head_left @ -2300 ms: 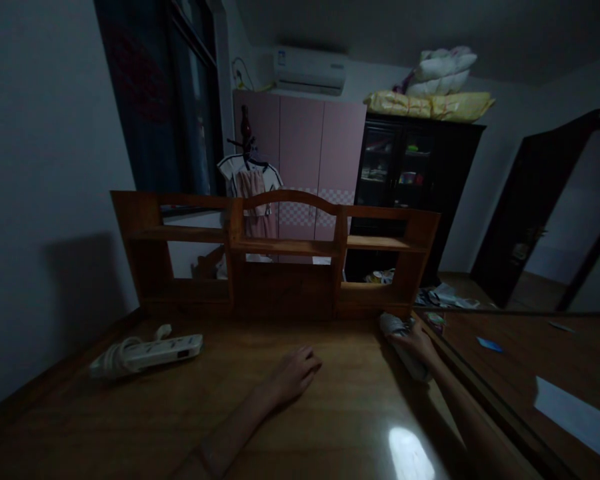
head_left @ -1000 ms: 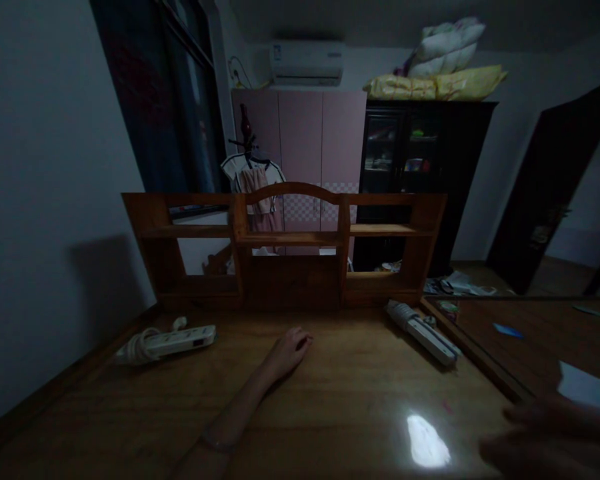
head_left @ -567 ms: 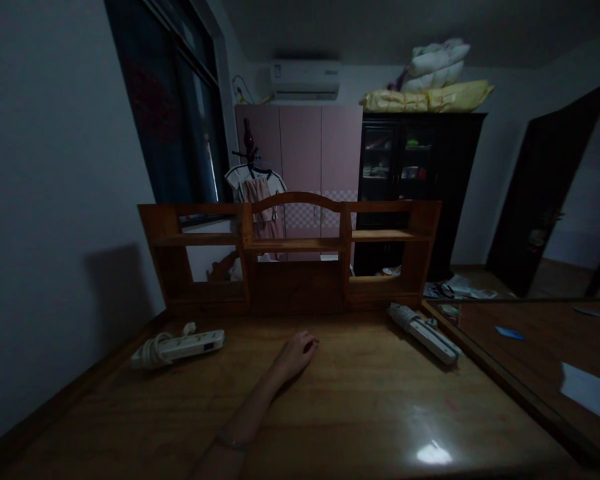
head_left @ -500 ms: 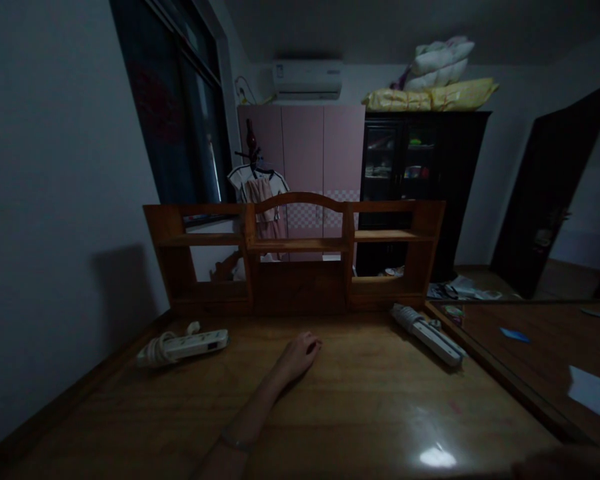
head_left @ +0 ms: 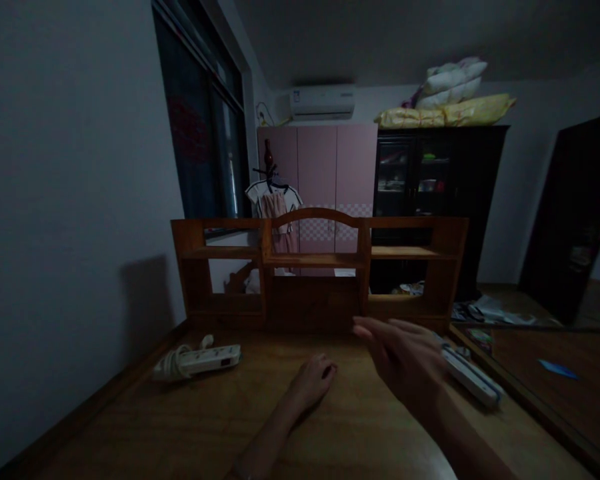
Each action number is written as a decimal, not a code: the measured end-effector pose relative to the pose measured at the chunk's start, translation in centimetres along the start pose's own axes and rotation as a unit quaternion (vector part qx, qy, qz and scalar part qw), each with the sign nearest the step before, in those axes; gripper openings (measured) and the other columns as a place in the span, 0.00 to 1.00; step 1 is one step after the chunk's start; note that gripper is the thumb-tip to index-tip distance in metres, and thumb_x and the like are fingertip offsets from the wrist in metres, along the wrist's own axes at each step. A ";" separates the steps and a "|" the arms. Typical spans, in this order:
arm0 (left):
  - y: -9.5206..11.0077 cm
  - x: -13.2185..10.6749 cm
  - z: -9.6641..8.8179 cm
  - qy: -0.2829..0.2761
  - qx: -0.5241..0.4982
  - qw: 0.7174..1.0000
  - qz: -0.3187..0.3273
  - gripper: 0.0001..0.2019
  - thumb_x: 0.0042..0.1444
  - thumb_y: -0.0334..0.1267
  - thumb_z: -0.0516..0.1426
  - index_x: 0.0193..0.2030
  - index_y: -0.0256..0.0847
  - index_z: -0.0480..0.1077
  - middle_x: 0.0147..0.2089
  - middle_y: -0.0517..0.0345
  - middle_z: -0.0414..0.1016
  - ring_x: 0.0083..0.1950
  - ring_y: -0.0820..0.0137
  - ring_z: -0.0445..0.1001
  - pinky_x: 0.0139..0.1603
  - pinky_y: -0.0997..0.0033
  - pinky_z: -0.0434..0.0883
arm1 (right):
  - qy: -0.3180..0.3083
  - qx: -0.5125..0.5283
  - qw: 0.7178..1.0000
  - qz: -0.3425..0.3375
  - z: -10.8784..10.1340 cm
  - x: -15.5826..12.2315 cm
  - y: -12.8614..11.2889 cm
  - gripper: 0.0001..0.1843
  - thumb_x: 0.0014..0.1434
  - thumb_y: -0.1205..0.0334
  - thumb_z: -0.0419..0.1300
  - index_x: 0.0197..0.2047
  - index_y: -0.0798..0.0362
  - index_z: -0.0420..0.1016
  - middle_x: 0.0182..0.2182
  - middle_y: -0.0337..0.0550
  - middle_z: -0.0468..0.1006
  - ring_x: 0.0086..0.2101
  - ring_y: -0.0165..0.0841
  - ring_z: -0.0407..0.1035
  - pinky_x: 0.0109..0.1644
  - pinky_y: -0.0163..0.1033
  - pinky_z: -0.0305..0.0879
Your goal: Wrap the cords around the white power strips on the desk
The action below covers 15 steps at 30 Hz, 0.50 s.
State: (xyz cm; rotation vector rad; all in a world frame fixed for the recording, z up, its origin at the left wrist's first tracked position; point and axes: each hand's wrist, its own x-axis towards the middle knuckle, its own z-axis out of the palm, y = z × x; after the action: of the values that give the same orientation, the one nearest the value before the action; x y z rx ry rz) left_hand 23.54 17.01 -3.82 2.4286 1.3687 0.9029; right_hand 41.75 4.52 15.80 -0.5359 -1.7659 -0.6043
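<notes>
The room is dim. My left hand (head_left: 314, 380) rests on the wooden desk (head_left: 190, 433), its fingers curled loosely with nothing visible in them. My right hand (head_left: 404, 358) is raised above the desk, fingers stretched out and apart, empty, pointing left toward the low wooden shelf unit (head_left: 316, 267). Just right of that hand lies a white power strip (head_left: 473, 378) on the desk, partly hidden behind the hand. A second white power strip with a coiled cord (head_left: 196, 360) lies at the left of the desk.
The shelf unit stands along the desk's back edge. A second dark table (head_left: 570, 393) with a blue scrap adjoins on the right. Behind are a pink wardrobe (head_left: 325, 180), a dark glass cabinet (head_left: 430, 193) topped with bedding, a window at the left and an open door at the right.
My right hand left the right-hand power strip, dropped out of view, and has come back up over the desk, open. The left hand stayed put. The camera shifted left.
</notes>
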 end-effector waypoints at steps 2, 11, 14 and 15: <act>-0.3 0.2 0.1 0.040 0.003 0.999 -0.009 0.13 0.61 0.38 0.50 0.43 0.43 0.74 0.44 0.52 0.73 0.46 0.66 0.71 0.49 0.69 0.66 | -0.055 -0.026 0.998 0.018 3.8 -2.7 3.3 0.19 0.63 0.64 0.57 0.20 0.54 0.70 0.13 0.34 0.68 0.14 0.23 0.58 0.25 0.34 0.52; -4.0 0.7 -6.7 0.127 0.063 0.988 -0.057 0.12 0.60 0.36 0.50 0.41 0.41 0.74 0.43 0.52 0.70 0.46 0.67 0.70 0.50 0.67 0.66 | -0.264 -0.071 0.911 0.309 14.5 -17.0 8.5 0.39 0.68 0.45 0.40 0.14 0.55 0.70 0.12 0.43 0.68 0.15 0.27 0.60 0.26 0.38 0.42; -7.1 -1.7 -12.6 0.139 0.113 0.980 -0.084 0.13 0.59 0.40 0.51 0.45 0.41 0.73 0.47 0.50 0.68 0.52 0.64 0.67 0.56 0.63 0.62 | -0.307 -0.078 0.904 0.288 14.3 -17.2 8.1 0.36 0.67 0.44 0.42 0.17 0.53 0.74 0.16 0.47 0.73 0.18 0.30 0.64 0.27 0.39 0.41; -8.4 -2.7 -14.6 0.142 0.130 0.976 -0.100 0.15 0.58 0.43 0.52 0.46 0.40 0.73 0.48 0.48 0.67 0.53 0.62 0.66 0.57 0.61 0.61 | -0.310 -0.076 0.903 0.288 14.1 -17.1 8.1 0.36 0.67 0.45 0.41 0.18 0.53 0.75 0.17 0.47 0.74 0.18 0.30 0.65 0.27 0.39 0.42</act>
State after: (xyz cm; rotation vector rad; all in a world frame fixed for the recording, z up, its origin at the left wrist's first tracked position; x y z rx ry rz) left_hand 7.80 17.78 2.75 2.3467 1.9030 1.1143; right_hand 41.00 18.84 -2.89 -1.4204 -2.0034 -0.1449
